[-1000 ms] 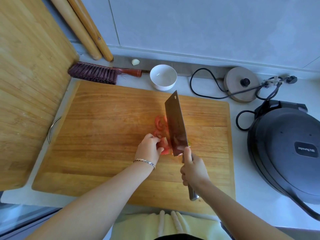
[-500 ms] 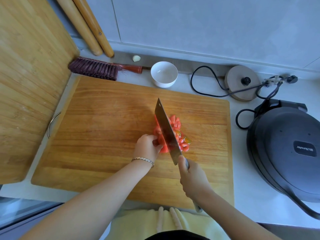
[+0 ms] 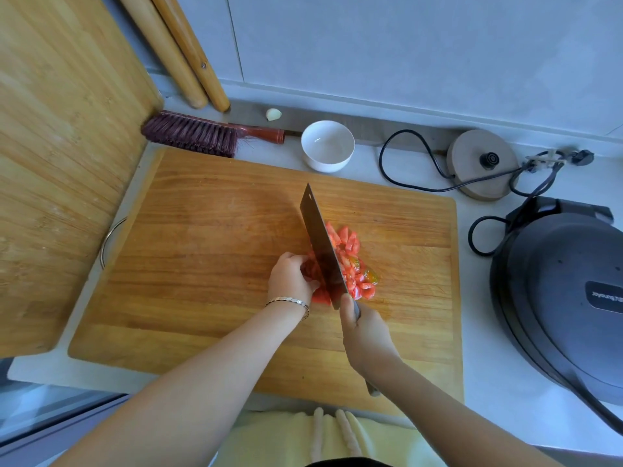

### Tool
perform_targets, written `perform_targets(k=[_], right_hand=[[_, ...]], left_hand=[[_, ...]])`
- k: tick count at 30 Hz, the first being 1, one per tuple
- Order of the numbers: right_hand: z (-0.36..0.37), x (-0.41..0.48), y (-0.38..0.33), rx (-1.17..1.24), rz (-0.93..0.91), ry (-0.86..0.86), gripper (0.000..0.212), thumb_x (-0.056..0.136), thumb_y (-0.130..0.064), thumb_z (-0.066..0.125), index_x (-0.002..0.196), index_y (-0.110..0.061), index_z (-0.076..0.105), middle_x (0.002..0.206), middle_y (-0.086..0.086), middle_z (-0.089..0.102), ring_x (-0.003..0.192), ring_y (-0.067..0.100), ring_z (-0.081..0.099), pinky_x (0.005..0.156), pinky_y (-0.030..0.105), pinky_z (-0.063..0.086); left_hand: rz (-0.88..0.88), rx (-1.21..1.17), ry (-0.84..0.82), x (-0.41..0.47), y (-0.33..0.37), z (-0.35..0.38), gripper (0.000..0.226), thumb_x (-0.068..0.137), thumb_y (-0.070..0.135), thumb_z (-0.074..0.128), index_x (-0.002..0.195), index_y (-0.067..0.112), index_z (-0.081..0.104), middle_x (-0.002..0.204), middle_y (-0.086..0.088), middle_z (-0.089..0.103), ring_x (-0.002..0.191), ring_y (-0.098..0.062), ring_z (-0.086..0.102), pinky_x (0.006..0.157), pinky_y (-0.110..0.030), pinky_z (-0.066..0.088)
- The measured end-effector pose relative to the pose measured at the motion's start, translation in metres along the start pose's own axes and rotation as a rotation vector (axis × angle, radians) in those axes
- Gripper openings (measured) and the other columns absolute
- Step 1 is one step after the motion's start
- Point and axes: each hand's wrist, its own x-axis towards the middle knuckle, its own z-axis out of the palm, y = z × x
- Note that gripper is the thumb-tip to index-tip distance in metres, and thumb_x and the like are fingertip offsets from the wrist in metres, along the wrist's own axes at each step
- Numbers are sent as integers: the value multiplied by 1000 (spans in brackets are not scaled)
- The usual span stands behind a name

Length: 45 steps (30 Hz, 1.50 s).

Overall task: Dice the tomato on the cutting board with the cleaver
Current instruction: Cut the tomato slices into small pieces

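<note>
A large wooden cutting board lies on the counter. Red tomato pieces sit in a heap on its right half, with some uncut tomato left of the blade. The cleaver stands edge-down in the tomato, its dark blade leaning left. My right hand grips the cleaver's handle at the blade's near end. My left hand rests curled on the tomato at the blade's left side, fingertips touching it. A bracelet circles that wrist.
A white bowl stands behind the board, with a brush, a garlic clove and rolling pins to its left. A second board leans at the left. A kettle base with cord and a dark electric cooker sit to the right.
The cleaver has tipped from showing its flat side to edge-down in the tomato, and diced pieces now lie to its right. Since half a second ago, hardly anything has moved.
</note>
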Motion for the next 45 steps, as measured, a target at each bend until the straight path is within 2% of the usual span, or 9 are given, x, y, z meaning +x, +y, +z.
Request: perform_targets(k=[7,11,18,24,27,30,33,40,45], right_hand=[[-4,-12,22,21,50,10,41,93,-43,30,61,-17,26,54,-4,28,50,15,27,50,29,28],[-3,12,3,125,59,22,42,93,-47,29,63,-17,32,50,-5,31,43,12,28,45,27,28],[-21,-1,-2,221,27,-15,39,94,-43,32,70,-13,38,49,-2,32,36,10,28,38,20,27],[-19,-20,1,163,35,-38,37,92,-41,32,71,-12,35,52,0,31,43,14,27,42,24,27],[-14,-19,7,94,29,-29,36,91,-44,31,71,-14,34,55,-1,30,48,14,26,48,28,27],[-10,-17,14,48,44,-37,38,91,-46,31,72,-15,40,54,-3,31,47,13,26,44,25,27],[-10,-24,26,15,27,-37,39,93,-45,31,67,-16,34,53,-5,29,45,11,25,42,24,25],[-1,-15,26,21,32,-25,39,93,-42,31,64,-16,27,53,-5,25,46,12,22,45,27,22],[4,1,11,86,-14,17,41,94,-41,32,61,-18,25,51,-6,26,44,11,24,43,25,24]], left_hand=[[9,-1,7,1,0,0,33,74,4,69,107,8,66,109,-8,58,99,-25,60,81,-25,46],[34,17,3,-1,0,0,30,75,5,68,105,8,66,109,-8,58,97,-23,60,78,-21,42],[-13,57,-57,-10,-14,-6,46,73,12,74,117,10,59,110,-7,58,93,-21,63,83,-25,48],[-12,88,-63,-11,-11,-5,50,73,14,75,119,11,58,106,-6,59,87,-16,57,82,-22,46],[20,98,-71,-11,-9,-6,46,72,13,75,115,12,60,103,-6,57,89,-21,60,83,-26,49],[59,114,-74,-12,-9,-5,43,71,16,76,111,12,62,99,-3,53,89,-24,62,84,-31,52],[94,109,-73,-12,-11,-4,40,71,15,74,109,10,63,93,1,47,86,-24,61,82,-31,51],[122,73,-98,-10,-13,0,43,76,7,69,117,9,60,106,-5,54,94,-23,59,86,-30,49],[106,66,-81,-10,-12,4,38,75,4,69,111,10,63,109,-3,55,97,-22,60,86,-25,46]])
